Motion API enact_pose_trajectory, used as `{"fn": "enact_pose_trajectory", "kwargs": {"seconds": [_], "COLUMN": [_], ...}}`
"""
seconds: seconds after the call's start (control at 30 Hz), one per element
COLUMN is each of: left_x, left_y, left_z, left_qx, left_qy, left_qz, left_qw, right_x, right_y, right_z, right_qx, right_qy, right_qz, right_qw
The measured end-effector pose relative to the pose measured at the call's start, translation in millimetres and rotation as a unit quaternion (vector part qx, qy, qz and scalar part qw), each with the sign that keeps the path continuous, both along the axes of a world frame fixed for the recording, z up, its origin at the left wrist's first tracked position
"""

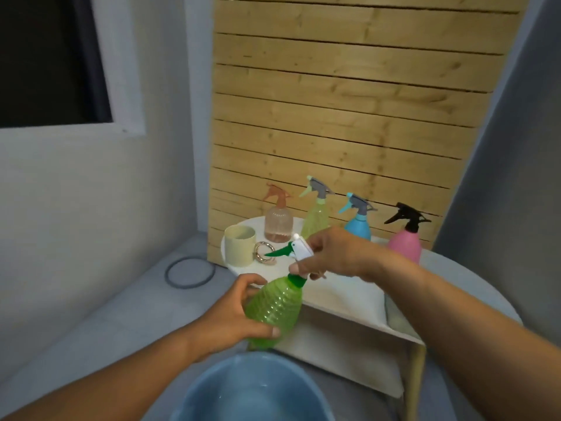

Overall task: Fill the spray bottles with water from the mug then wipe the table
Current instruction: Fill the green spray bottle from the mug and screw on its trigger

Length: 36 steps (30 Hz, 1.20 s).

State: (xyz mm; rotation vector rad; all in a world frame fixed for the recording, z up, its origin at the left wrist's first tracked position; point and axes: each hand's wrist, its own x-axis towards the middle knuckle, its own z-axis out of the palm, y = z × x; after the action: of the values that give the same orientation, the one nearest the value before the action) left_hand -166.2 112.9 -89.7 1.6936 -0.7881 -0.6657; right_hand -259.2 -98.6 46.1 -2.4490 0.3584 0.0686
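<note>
My left hand [230,314] grips the ribbed body of a green spray bottle [274,311], tilted over the table's near-left edge. My right hand [331,253] holds its white and green spray head [296,252] at the neck. A cream mug [239,245] with a gold ring handle stands at the left of the white table [343,299]. Along the back stand other spray bottles: a peach one [277,221], a pale yellow-green one [317,215], a blue one [358,221] and a pink one with a black head [405,235].
A blue basin [252,390] sits on the floor below the bottle. A white cloth [343,294] lies on the table under my right hand. A wooden slat panel [349,117] rises behind the table. A dark cable loop [189,272] lies on the floor at left.
</note>
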Motion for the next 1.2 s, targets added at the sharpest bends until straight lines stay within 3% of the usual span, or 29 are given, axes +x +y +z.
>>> {"fn": "enact_pose_trajectory", "kwargs": {"seconds": [0.27,0.63,0.83,0.93,1.03,1.2], "left_x": [2,6,0,0,-3,3], "left_y": [47,47,45,49,49,56], "left_z": [-25,-39,-37,-37,-33,-31], "left_qx": [0.040,-0.005,-0.038,-0.013,0.001,0.000], "left_qy": [0.055,0.222,0.212,0.111,0.038,0.144], "left_qz": [-0.013,0.013,0.042,0.009,0.040,0.048], "left_qw": [0.998,0.975,0.976,0.994,0.998,0.988], "right_x": [-6,-14,-14,-10,-12,-14], "right_y": [14,3,12,14,17,15], "right_z": [-81,-101,-100,-102,-101,-98], "right_qx": [0.152,0.267,0.301,0.327,0.341,0.362], "right_qy": [-0.029,-0.036,-0.050,-0.050,-0.038,-0.039], "right_qz": [-0.035,-0.053,-0.098,-0.134,-0.145,-0.118], "right_qw": [0.987,0.962,0.947,0.934,0.928,0.924]}}
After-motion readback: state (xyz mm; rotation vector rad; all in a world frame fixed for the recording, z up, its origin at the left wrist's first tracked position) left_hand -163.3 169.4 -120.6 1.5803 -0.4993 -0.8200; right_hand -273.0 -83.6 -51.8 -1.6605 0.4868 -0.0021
